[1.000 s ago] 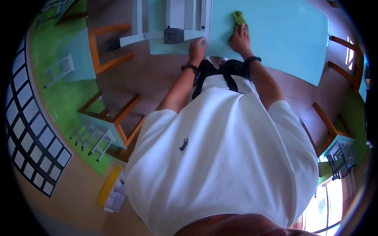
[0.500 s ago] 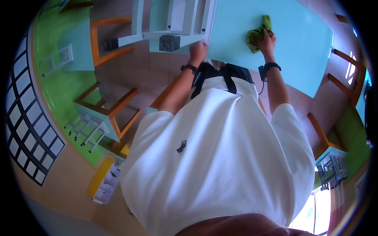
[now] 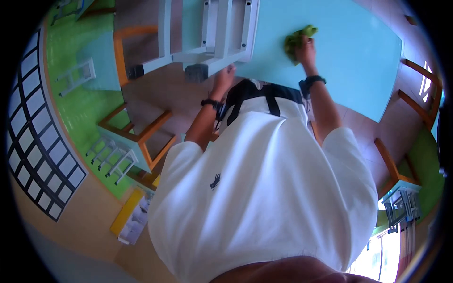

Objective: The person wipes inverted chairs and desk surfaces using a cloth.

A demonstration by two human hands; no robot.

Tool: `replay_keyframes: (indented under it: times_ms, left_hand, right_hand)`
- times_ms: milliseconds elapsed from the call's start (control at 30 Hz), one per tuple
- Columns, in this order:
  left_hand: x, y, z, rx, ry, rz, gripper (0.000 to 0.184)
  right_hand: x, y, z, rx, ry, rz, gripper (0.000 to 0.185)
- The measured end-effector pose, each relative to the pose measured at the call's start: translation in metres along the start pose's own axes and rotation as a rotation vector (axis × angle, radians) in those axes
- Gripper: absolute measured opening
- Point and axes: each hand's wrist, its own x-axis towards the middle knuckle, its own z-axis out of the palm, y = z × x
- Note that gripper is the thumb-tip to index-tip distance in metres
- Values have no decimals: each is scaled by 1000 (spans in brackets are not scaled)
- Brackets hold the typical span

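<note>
My right hand (image 3: 306,51) is closed on a crumpled green cloth (image 3: 293,43), which lies against the light blue tabletop (image 3: 339,56). My left hand (image 3: 224,79) has its fingers curled, close to the table's near edge and just beside a leg of an upturned white stool (image 3: 219,61). Whether that hand grips anything is not clear. The stool rests on the left part of the table, its legs with dark end caps pointing towards me.
Other blue-topped tables with orange-brown wooden legs (image 3: 153,123) stand at the left and right. More stools (image 3: 111,158) sit upturned on them. A yellow and white box with compartments (image 3: 132,218) is at lower left, near a black-and-white grid (image 3: 35,141).
My right hand has slid the cloth to the left across the tabletop. My left hand has moved left and a little towards me, along the stool leg.
</note>
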Motion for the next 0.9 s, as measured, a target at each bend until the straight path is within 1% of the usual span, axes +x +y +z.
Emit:
replay_keyframes:
  times_ms: [67,100,133,167,200,233,267,333,400,467,500,567,600,667,700,767,800,867,900]
  left_hand:
    - [-4,6,-20,37,123,94,23]
    - [-7,22,-35,98,154,162,23]
    - [-10,43,-52,162,186,227,23]
    - [-14,59,-62,162,196,238,23]
    - [-17,72,-71,175,232,300,21]
    - [-17,76,-77,189,265,361,19]
    - [-15,76,-82,194,269,367,19]
    - [-13,71,-89,190,196,383,16]
    - [-10,64,-90,216,218,410,14]
    - [-7,54,-89,305,198,443,15]
    - [-2,65,-91,299,195,441,15]
    - [13,99,-94,-57,272,289,16]
    - [22,96,-89,-60,277,281,16]
    - [39,78,-79,-146,236,143,16]
    - [47,70,-73,-143,239,132,16]
    - [63,54,-61,-75,155,171,14]
    - [69,46,-56,-78,159,163,14]
    - [79,32,-47,-36,124,144,14]
    - [83,26,-46,-7,98,86,14]
  right_hand:
    - [-7,-27,19,68,-179,-95,48]
    - [-13,-46,21,219,-241,-204,50]
    - [-19,-72,22,258,-307,-240,49]
    - [-25,-93,21,312,-385,-232,49]
    - [-30,-108,23,253,-338,-343,47]
    - [-33,-121,30,215,-320,-398,45]
    - [-34,-130,34,177,-305,-449,44]
    - [-28,-133,45,130,-300,-427,42]
    - [-17,-134,52,77,-298,-395,41]
    - [2,-128,54,23,-266,-295,39]
    - [11,-129,49,6,-245,-294,37]
    - [40,-129,52,-20,-212,-237,34]
    - [56,-131,51,-37,-197,-214,33]
    - [88,-133,51,-58,-194,-197,33]
    - [101,-133,51,-73,-158,-207,35]
    - [123,-131,51,-82,-156,-192,37]
    - [131,-135,47,-96,-158,-179,37]
    - [137,-139,44,-108,-195,-178,38]
    - [139,-141,42,-116,-226,-173,39]
